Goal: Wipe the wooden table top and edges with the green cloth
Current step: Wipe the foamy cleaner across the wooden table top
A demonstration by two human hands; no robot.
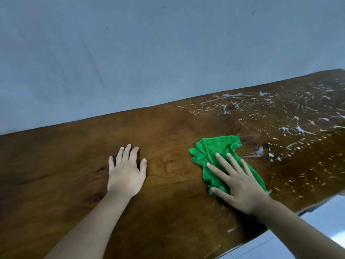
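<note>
Green cloth (220, 154), one, lies under the flat right hand (240, 186); left hand (127, 172) flat on table (56, 165), both grips released.

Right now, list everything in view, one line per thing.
wooden table: one, dark brown, fills the lower half, running from left up to the right.
green cloth: one, bright green, crumpled on the table right of centre, under the right hand.
white streaks: many, whitish, spread over the table's right part.
wall: one, pale blue-grey, behind the table.
floor: pale tiles, lower right corner.
left hand: one, flat on bare wood.
right hand: one, fingers spread, pressing the cloth.
</note>
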